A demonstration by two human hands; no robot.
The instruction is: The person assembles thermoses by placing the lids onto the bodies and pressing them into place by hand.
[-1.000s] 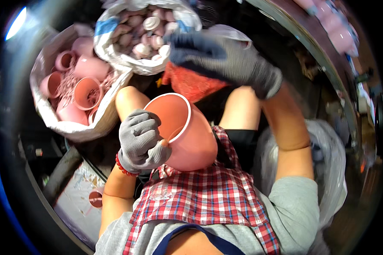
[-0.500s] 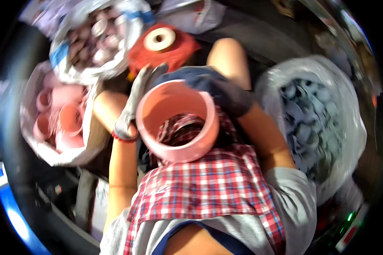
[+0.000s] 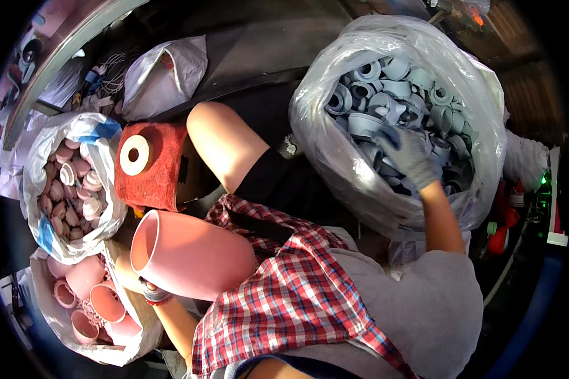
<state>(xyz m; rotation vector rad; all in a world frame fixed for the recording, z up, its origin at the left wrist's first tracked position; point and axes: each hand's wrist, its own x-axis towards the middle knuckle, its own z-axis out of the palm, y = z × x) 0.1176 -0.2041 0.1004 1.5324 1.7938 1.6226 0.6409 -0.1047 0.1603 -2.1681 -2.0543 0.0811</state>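
Observation:
A large pink plastic pot [image 3: 196, 256] lies tilted across my lap, its open mouth facing left. My left hand [image 3: 154, 293], in a grey glove, grips it from below near the rim; the pot hides most of the fingers. Out to the right, my gloved right hand [image 3: 411, 156] reaches into a clear plastic bag [image 3: 316, 145] full of grey-blue ring-shaped and cup-shaped plastic parts [image 3: 395, 104]. Its fingers are spread apart and touch the heap, with no part seen held in them.
A red cloth-covered block [image 3: 148, 183] with a cream ring [image 3: 136, 155] on top stands before my knees. On the left are a white sack [image 3: 35, 155] of small pink pieces and another sack [image 3: 142, 338] of pink cups. A white bag [image 3: 171, 88] lies farther back.
My right hand has left the pot and moved right into the bag of grey-blue parts. The pot has tipped to the left in my left hand. The view has swung right.

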